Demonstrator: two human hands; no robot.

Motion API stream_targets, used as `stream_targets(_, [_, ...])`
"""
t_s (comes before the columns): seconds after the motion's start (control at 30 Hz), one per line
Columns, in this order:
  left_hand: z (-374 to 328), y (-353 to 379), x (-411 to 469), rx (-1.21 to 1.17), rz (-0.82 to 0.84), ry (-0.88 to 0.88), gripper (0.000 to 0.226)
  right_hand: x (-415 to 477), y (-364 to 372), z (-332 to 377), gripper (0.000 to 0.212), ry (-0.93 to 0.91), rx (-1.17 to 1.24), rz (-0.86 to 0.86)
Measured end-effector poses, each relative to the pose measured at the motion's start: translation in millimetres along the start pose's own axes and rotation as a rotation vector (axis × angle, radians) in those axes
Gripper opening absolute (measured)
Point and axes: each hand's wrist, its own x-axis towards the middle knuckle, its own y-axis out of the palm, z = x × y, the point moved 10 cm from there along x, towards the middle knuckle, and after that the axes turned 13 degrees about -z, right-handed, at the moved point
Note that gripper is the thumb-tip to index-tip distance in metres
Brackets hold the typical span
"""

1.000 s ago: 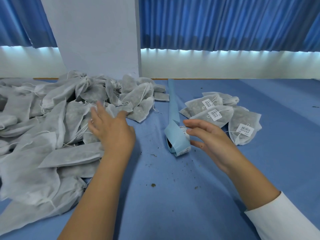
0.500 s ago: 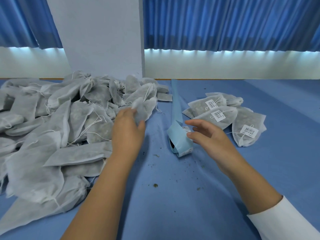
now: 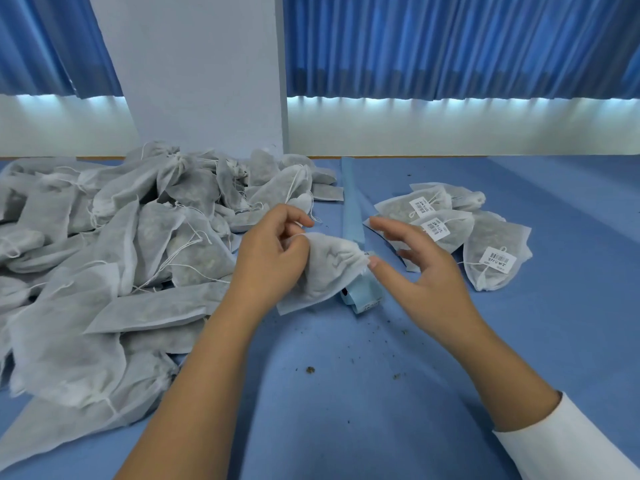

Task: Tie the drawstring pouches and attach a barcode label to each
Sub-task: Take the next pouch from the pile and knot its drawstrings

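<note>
Though in hand (image 3: pixel 268 259), pouch (image 3: pixel 327 270) near roll (image 3: pixel 364 296)

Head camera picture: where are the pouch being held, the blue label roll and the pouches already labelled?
Held pouch (image 3: pixel 325 268): head view, middle of its white fabric body.
Label roll (image 3: pixel 366 293): head view, pale blue side of the coiled end.
Labelled pouches (image 3: pixel 498 260): head view, barcode label on the nearest one.

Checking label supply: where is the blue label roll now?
Head view, table centre: the blue label roll lies just behind the pouch the left hand grips, left of the labelled pouches.
</note>
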Motion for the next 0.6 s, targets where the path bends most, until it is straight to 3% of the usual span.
stream_targets(0.13, [1.7,1.0,0.0,0.019,-0.014,0.013,0.034,-6.4,12.2,0.9,0.022,0.066,0.116,0.112])
stream_targets(0.27, [5.8,-0.3,-0.5,0.078,-0.023,-0.006,0.034,-8.4,15.0,-0.5,0.021,0.015,0.039,0.115])
stream_targets(0.4, [-11.0,16.4,-8.6,0.146,0.155,0.136,0.023,-8.6,16.8,2.0,0.02,-0.007,0.071,0.076])
stream_targets(0.5, [-31.4,34.4,-28.6,0.189,0.324,0.353,0.034,-9.1,17.7,2.6,0.021,0.005,0.125,0.062])
stream_targets(0.6, [-26.8,43.2,-36.0,0.276,0.418,0.349,0.044,-8.2,15.6,4.7,0.03,-0.012,0.126,0.08])
